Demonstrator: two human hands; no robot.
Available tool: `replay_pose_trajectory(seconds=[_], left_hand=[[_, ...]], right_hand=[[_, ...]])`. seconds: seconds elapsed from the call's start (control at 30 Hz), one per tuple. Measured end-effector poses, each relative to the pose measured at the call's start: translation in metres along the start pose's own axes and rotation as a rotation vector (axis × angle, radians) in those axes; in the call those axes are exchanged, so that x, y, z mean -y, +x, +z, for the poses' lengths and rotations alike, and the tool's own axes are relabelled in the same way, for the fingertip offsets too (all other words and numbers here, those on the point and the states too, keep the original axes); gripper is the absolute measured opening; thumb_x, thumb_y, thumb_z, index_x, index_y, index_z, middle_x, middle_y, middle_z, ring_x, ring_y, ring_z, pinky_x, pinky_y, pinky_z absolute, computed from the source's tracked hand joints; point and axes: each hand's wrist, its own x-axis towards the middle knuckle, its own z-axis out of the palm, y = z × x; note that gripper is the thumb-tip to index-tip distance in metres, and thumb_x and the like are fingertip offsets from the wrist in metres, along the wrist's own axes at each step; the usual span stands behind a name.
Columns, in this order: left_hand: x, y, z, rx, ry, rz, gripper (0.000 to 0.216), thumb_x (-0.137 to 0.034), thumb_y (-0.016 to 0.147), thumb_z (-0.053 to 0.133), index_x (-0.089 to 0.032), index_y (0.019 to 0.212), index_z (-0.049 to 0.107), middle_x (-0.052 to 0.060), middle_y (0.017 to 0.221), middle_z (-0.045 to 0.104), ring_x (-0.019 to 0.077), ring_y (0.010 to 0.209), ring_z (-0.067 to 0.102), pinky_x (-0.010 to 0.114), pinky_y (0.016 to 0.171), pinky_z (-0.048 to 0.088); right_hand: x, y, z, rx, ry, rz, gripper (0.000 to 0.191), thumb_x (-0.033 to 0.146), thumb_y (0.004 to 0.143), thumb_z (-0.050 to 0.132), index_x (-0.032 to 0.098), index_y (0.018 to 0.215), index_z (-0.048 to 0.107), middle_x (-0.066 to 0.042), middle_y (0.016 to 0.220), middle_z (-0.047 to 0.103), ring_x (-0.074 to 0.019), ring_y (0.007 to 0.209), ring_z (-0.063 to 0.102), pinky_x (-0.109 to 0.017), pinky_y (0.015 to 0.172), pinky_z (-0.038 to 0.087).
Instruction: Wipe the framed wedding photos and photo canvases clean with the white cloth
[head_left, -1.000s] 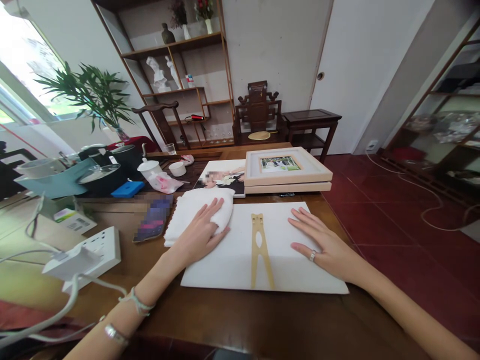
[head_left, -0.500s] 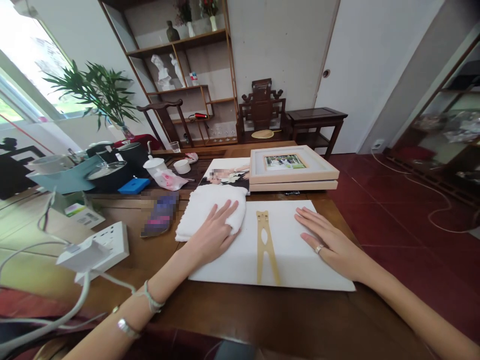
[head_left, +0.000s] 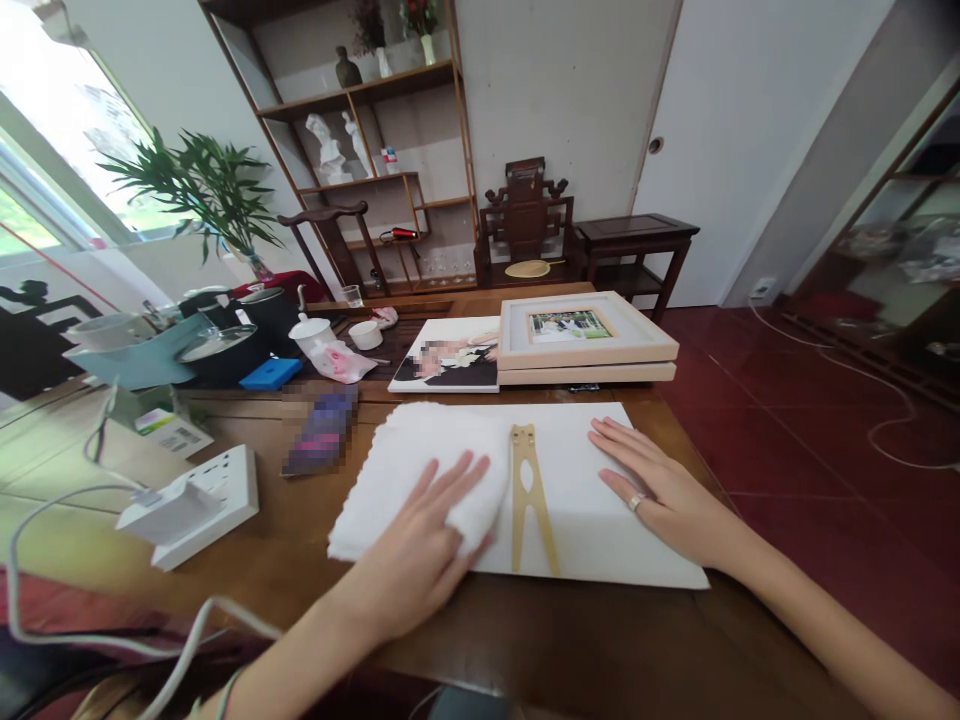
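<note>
A white rectangular panel (head_left: 600, 530) lies flat near the front edge of the wooden table. On its middle is a tan forked piece (head_left: 518, 530), like a frame's stand leg, with an oval hole and small metal fixings at the top. My left hand (head_left: 420, 555) presses a white towel (head_left: 420, 450) against the panel's left part, palm down with fingers stretched. The towel hides that side of the panel and reaches the forked piece's edge. Flat on the panel's right edge, fingers extended, rests my right hand (head_left: 660, 490), which wears a ring.
Behind the panel are stacked light wood picture frames (head_left: 589, 352) and a photo print (head_left: 450, 355). A power strip (head_left: 206, 505) with cables, a blurred purple item (head_left: 322, 430), a blue box (head_left: 271, 373), a teapot (head_left: 311, 332) and pots (head_left: 217, 350) occupy the left.
My left hand has drawn the towel toward me, uncovering more of the photo print and covering more of the panel's front left. My right hand stays in place.
</note>
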Motion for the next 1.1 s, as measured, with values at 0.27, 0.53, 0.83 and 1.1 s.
replay_pose_trajectory(seconds=[0.27, 0.53, 0.83, 1.1], left_hand=[[0.045, 0.056, 0.004, 0.038, -0.013, -0.046, 0.051, -0.03, 0.095, 0.037, -0.013, 0.054, 0.062, 0.008, 0.15, 0.026, 0.031, 0.138, 0.02, 0.054, 0.112, 0.021], [-0.032, -0.01, 0.014, -0.054, 0.013, 0.042, 0.025, -0.019, 0.079, 0.055, -0.016, 0.057, 0.066, 0.011, 0.152, 0.021, 0.0407, 0.137, 0.016, 0.063, 0.108, 0.022], [0.008, 0.021, 0.002, 0.068, -0.009, -0.041, 0.044, -0.023, 0.091, 0.04, -0.014, 0.054, 0.062, 0.009, 0.15, 0.027, 0.0314, 0.137, 0.023, 0.053, 0.111, 0.023], [0.031, 0.049, 0.006, 0.057, 0.036, -0.055, 0.046, -0.026, 0.093, 0.04, -0.011, 0.054, 0.061, 0.018, 0.148, 0.029, 0.0322, 0.137, 0.024, 0.054, 0.11, 0.024]], right_hand=[[-0.002, 0.0, 0.001, -0.02, 0.026, -0.014, 0.051, 0.045, 0.092, 0.038, 0.023, 0.138, 0.041, -0.005, 0.147, 0.034, -0.0263, 0.137, 0.024, -0.051, 0.112, 0.023], [0.001, 0.0, -0.001, 0.007, 0.018, 0.005, 0.053, 0.045, 0.092, 0.037, 0.021, 0.139, 0.04, -0.005, 0.148, 0.032, -0.0242, 0.138, 0.021, -0.049, 0.114, 0.02], [-0.003, 0.0, 0.0, 0.002, 0.023, -0.019, 0.052, 0.045, 0.092, 0.037, 0.021, 0.139, 0.039, -0.004, 0.148, 0.032, -0.0238, 0.138, 0.022, -0.048, 0.114, 0.019], [-0.001, 0.0, -0.001, 0.039, 0.018, 0.024, 0.056, 0.048, 0.093, 0.035, 0.016, 0.139, 0.038, -0.005, 0.15, 0.029, -0.0223, 0.139, 0.018, -0.046, 0.115, 0.017]])
